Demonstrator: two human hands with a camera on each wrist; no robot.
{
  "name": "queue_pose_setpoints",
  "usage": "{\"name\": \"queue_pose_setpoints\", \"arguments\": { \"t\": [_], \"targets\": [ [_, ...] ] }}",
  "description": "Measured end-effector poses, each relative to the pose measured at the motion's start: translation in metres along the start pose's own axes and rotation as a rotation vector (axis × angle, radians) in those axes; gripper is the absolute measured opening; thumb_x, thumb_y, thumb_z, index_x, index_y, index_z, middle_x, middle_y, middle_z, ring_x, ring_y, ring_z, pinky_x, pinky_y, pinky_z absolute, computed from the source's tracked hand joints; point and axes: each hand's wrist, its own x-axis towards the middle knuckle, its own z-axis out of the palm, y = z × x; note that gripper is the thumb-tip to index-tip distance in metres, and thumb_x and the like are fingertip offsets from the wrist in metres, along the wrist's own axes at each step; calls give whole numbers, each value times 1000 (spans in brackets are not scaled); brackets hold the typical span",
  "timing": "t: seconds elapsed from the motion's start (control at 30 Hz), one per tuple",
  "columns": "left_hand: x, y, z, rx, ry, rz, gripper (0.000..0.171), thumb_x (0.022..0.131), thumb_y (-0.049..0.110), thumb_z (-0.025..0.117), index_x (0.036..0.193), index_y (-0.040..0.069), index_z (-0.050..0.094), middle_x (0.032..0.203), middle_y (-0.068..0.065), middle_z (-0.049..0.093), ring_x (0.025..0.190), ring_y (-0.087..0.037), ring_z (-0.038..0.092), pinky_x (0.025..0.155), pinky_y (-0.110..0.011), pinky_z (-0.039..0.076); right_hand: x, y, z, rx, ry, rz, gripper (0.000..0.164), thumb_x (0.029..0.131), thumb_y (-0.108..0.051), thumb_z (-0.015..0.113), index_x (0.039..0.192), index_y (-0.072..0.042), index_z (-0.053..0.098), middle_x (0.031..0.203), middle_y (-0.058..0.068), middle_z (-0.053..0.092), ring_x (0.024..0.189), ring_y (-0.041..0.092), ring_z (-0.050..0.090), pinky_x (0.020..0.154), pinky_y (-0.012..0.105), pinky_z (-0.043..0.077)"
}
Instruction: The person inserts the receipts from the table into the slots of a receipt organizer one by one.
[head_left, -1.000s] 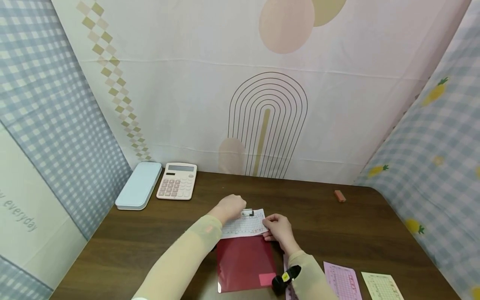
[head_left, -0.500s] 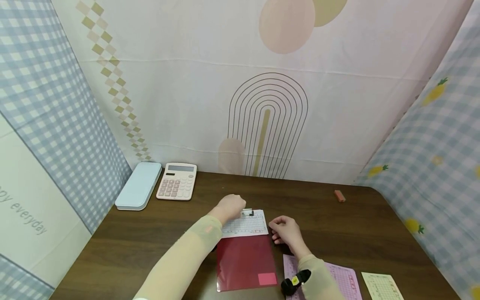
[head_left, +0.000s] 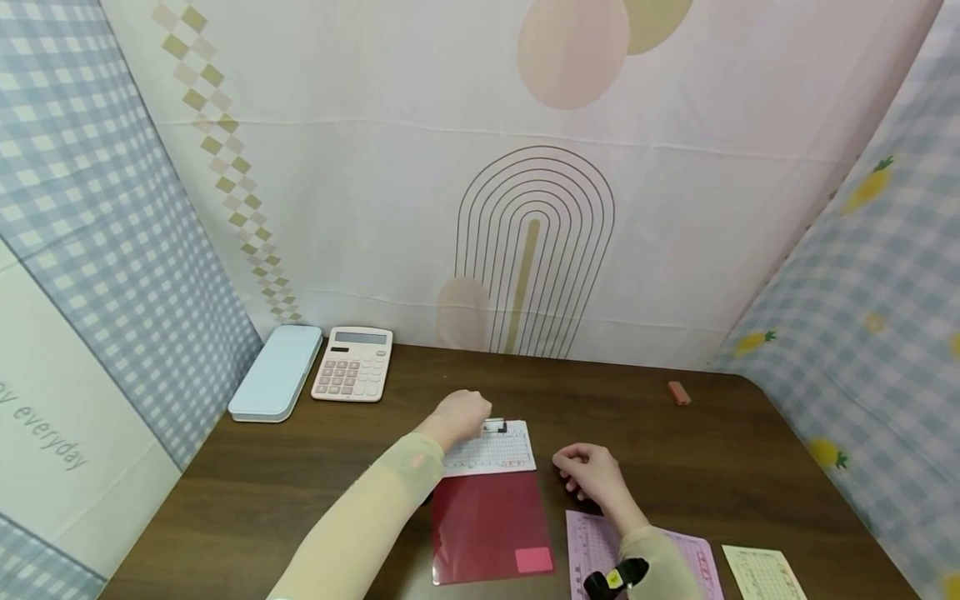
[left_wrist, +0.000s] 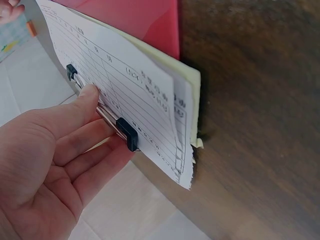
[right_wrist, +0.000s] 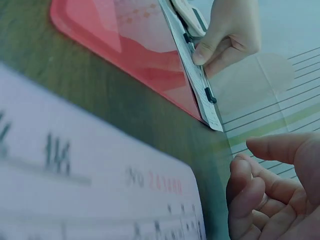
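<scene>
A red clipboard lies on the table, with a white printed form across its far end. At that end my left hand pinches the wire clip, thumb on top and fingers beneath. A pale yellow sheet shows under the form in the left wrist view. My right hand is to the right of the clipboard, fingers loosely curled and holding nothing. Just below it is a purple printed form, partly covered by my right forearm; its corner looms large in the right wrist view.
A pale yellow printed form lies at the front right. Toward the back left are a calculator and a light blue case. A small reddish-brown block sits at the back right. Fabric hangs behind the table and at both sides.
My right hand has let go of the white form's right edge and moved away to the right and nearer. The form now lies flatter. My left hand stays at the clip.
</scene>
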Motion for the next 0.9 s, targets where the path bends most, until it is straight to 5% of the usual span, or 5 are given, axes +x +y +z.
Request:
{"name": "queue_pose_setpoints", "arguments": {
  "t": [0.9],
  "targets": [
    [-2,-3,4,-2,17,15,3,81,14,70,80,17,70,79,3,69,75,-13,65,72,-28,53,-28,22,-40,-83,-157,-79,29,86,-23,69,103,-1,67,76,4,65,60,14,57,51,28,49]
  ]
}}
